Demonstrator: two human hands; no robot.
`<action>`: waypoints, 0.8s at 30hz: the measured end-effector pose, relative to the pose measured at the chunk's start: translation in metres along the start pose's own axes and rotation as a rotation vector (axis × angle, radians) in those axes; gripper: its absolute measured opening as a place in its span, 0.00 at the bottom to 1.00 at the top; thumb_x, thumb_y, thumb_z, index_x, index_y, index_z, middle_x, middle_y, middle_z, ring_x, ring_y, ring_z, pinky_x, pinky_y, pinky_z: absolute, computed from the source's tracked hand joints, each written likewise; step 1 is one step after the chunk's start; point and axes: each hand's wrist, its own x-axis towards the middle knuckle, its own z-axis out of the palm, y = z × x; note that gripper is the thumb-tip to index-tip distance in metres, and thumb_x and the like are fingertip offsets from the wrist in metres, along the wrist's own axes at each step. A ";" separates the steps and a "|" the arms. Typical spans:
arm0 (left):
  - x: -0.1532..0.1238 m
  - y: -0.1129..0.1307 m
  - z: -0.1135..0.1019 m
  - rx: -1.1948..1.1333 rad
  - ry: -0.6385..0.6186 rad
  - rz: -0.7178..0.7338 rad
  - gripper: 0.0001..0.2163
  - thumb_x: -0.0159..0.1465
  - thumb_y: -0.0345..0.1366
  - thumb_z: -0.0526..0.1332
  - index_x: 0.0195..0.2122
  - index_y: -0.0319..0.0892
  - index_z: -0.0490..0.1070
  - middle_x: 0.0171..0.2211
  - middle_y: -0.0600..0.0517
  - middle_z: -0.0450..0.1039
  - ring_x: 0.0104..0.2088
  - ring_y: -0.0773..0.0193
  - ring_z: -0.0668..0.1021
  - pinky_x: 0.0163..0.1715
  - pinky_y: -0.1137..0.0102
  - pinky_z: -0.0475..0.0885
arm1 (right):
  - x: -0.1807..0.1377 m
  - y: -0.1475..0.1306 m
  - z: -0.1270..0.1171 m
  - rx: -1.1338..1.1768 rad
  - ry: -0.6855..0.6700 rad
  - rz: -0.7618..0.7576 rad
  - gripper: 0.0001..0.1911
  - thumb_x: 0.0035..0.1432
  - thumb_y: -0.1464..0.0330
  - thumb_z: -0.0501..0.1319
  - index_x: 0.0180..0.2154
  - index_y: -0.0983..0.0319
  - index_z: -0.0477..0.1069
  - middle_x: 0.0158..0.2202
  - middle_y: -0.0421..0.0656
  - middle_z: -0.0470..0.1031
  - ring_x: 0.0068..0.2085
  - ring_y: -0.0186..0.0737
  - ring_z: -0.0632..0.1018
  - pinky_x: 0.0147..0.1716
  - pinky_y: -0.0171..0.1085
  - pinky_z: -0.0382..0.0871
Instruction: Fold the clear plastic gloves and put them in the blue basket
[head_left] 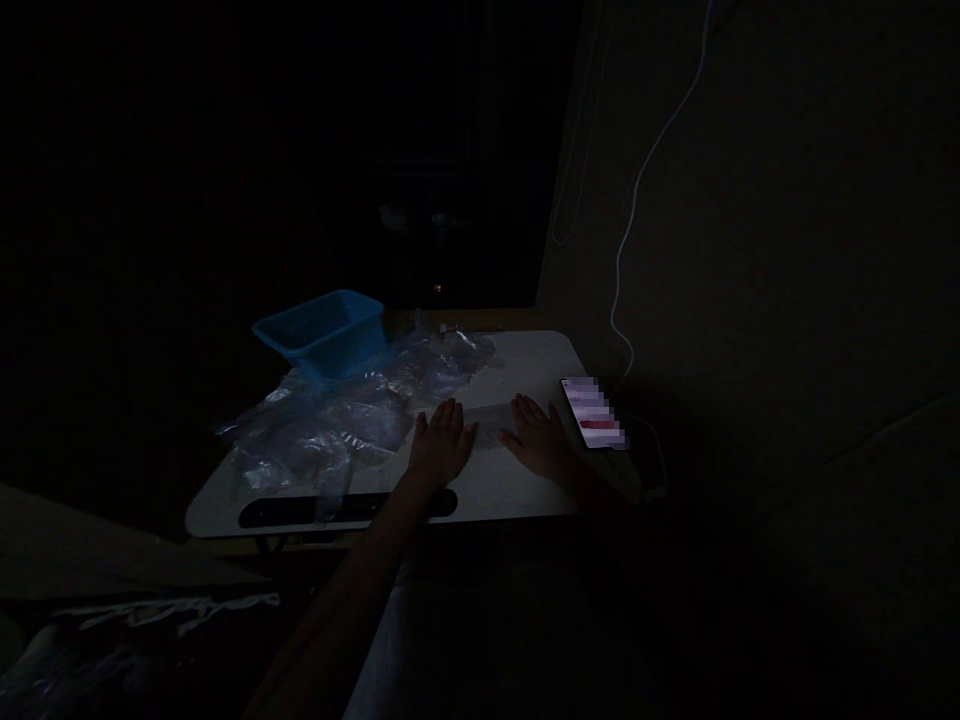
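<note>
A clear plastic bag [489, 424] lies flat on the white table, between my two hands and partly under them. My left hand [442, 445] rests palm down on its left end, fingers stretched out. On the right end lies my right hand [538, 435], also flat, with the thumb spread toward the middle. A heap of crumpled clear plastic bags [337, 425] spreads over the table just left of my left hand. The room is dark, so the flat bag's edges are hard to make out.
The white table [525, 350] has a black slot strip [307, 510] along its front edge. A blue plastic basket [337, 345] stands at the back left among the bags. A lit phone [589, 415] lies at the right edge, near a hanging white cable [636, 190].
</note>
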 end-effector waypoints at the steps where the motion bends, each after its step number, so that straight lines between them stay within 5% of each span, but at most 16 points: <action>1: 0.000 0.000 0.001 0.006 0.011 0.004 0.25 0.65 0.42 0.34 0.60 0.36 0.50 0.61 0.43 0.48 0.61 0.57 0.52 0.56 0.53 0.47 | 0.000 0.000 0.000 -0.003 -0.001 0.000 0.32 0.60 0.54 0.41 0.58 0.69 0.53 0.61 0.53 0.51 0.61 0.46 0.54 0.56 0.55 0.43; 24: 0.002 -0.001 0.006 -0.015 0.026 0.005 0.25 0.64 0.41 0.39 0.60 0.32 0.49 0.61 0.41 0.48 0.61 0.55 0.53 0.56 0.51 0.48 | 0.000 0.000 -0.001 0.027 -0.006 0.006 0.30 0.61 0.55 0.42 0.58 0.67 0.54 0.61 0.53 0.51 0.61 0.47 0.54 0.57 0.53 0.42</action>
